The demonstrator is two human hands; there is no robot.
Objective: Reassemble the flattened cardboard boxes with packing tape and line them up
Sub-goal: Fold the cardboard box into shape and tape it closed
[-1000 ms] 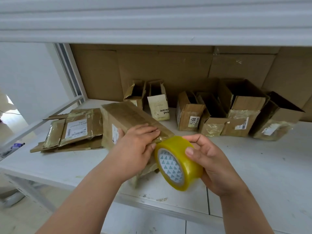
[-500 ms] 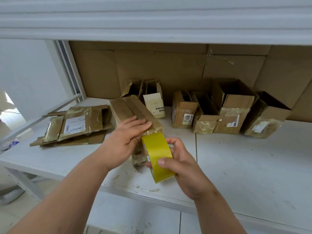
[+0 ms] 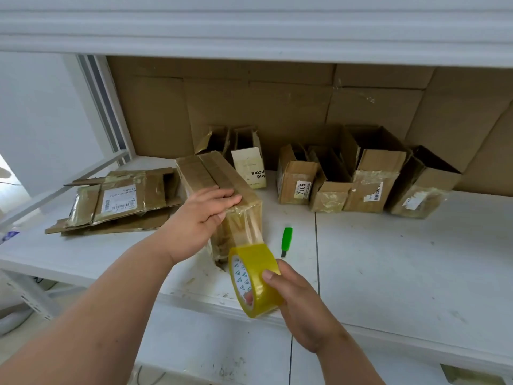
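Left hand (image 3: 206, 211) lies flat, fingers straight and together, pressing on the top face of the cardboard box (image 3: 219, 187) near its front end. Right hand (image 3: 294, 294) grips the roll of packing tape (image 3: 254, 276): thumb across the outer yellow band, one fingertip visible inside the white printed core.

Head view, task items:
- The box is brown corrugated board, long and rectangular, standing near the front edge of the white worktop (image 3: 402, 259), left of centre. Its top flaps meet in a lengthwise seam.
- A strip of clear, glossy tape (image 3: 244, 226) runs from the roll up over the front end of the box; the film looks wrinkled where it covers the end face.
- The roll hangs at the front edge, just before the box.
- Flattened boxes (image 3: 122, 201) lie stacked near the left edge, creased, patched with shiny old tape and bearing a white barcode label.
- Assembled boxes (image 3: 361, 179) stand along the back edge, openings facing up and forward, touching or nearly so. One bears a label reading 7108. Two narrower boxes (image 3: 238, 157) stand behind the held box, one with a cream printed panel.

Surroundings:
- A green utility knife (image 3: 286, 241) lies on the worktop just right of the box.
- Cardboard sheets (image 3: 277, 101) line the back wall.
- An upper white shelf (image 3: 249, 26) overhangs the work area.
- The worktop surface is scuffed and dotted with debris.
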